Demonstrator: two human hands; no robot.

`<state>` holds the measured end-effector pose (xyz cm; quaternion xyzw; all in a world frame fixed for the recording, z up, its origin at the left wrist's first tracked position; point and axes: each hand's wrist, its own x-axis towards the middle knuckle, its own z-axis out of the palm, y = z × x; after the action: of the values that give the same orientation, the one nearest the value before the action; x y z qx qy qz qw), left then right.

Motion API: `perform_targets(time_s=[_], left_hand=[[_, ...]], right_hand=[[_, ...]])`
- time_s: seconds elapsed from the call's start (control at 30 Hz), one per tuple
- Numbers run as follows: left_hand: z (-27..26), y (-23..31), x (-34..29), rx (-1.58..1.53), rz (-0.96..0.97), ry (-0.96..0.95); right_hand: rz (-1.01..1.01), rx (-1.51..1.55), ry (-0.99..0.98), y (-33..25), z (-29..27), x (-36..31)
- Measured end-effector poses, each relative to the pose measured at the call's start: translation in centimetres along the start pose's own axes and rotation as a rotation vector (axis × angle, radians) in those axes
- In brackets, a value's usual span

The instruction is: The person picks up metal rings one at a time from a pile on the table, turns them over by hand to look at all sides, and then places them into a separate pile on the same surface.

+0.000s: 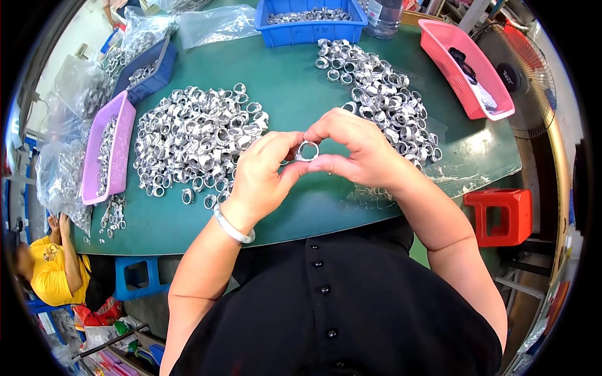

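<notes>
Both hands, left hand (263,175) and right hand (360,153), pinch one metal ring (307,151); large heaps (194,135) wait unsorted on the desk (295,94)

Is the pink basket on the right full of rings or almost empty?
Almost empty: the pink basket holds only a dark item; its mesh bottom shows bare.
</notes>
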<state>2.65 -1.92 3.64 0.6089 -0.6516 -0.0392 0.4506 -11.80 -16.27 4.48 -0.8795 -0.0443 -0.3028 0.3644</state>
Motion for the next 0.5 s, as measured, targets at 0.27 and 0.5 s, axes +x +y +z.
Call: perform_targets(time_s=[0.27, 0.5], left_hand=[[0.1, 0.7, 0.1, -0.04, 0.064, 0.039], [0.3, 0.7, -0.7, -0.198, -0.065, -0.005]], right_hand=[[0.06, 0.186, 0.028, 0.1, -0.3, -1.0], [0.074, 0.178, 0.023, 0.0, -0.3, -1.0]])
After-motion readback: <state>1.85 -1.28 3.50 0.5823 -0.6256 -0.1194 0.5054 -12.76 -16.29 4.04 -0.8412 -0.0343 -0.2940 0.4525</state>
